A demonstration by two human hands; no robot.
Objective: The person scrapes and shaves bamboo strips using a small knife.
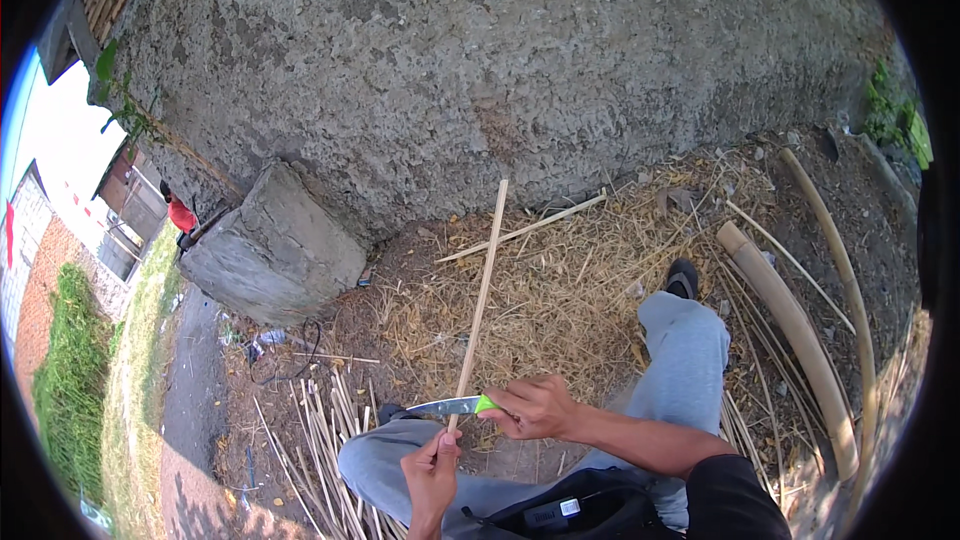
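Note:
A long pale bamboo strip [483,285] slants up and away from me, its far end towards the rough wall. Low on the strip, my left hand [432,473] pinches it between thumb and fingers. My right hand [530,407] is closed round the bright green handle of a knife [447,407]. The blade points left and lies across the strip, just above my left fingers. Whether the edge has bitten into the bamboo I cannot tell.
Split strips [335,450] lie heaped by my left knee. Thick bamboo poles [790,330] rest at the right. Shavings [570,310] cover the ground before the grey wall [520,70]. A concrete block [290,245] stands at left; a person in red [181,214] is far beyond.

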